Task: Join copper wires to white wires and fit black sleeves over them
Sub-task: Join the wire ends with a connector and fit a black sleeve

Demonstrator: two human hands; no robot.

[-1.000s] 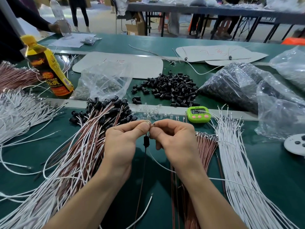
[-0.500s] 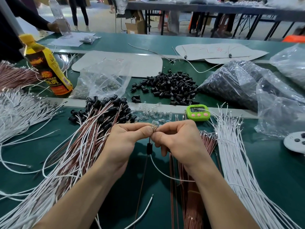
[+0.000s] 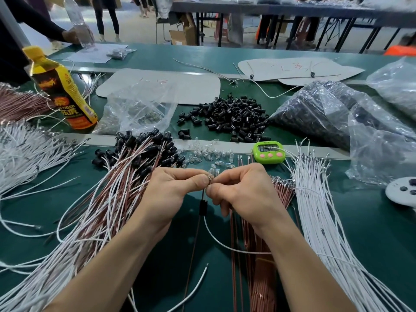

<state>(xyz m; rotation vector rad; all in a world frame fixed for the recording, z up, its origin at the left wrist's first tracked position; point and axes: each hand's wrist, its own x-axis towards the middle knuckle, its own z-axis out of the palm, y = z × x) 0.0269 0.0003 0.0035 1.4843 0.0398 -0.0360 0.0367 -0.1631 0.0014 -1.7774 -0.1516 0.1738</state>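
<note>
Both hands are up over the middle of the desk [image 3: 371,233], backs facing the camera, forearms coming in from 7 and 5 o'clock. The left hand [image 3: 166,192] and right hand [image 3: 245,190] meet fingertip to fingertip. Each grip is pinching the same tiny metal joint [image 3: 210,176] between thumb and index finger, with the other fingers curled under. Hanging from that joint toward 6 o'clock is one black sleeve [image 3: 203,207], just below the fingers. A copper wire [image 3: 193,255] drops out of it and a white wire [image 3: 225,244] curves off toward 4 o'clock.

Containers: at 11 o'clock from the hands there's a clear plastic bag [image 3: 139,109] lying slack with small clear bits inside, can't tell exactly what. At 2 o'clock there's a bigger bag [image 3: 315,113] stuffed with dark pieces. Between the two, at 12 o'clock, a loose sleeve pile [image 3: 234,118] sits straight on the desk. A green timer [image 3: 267,152] is at 1 o'clock, just past the right hand. The sleeved wire bundle [image 3: 108,199] is at 9 o'clock and the bare white bundle [image 3: 322,210] at 3 o'clock
</note>
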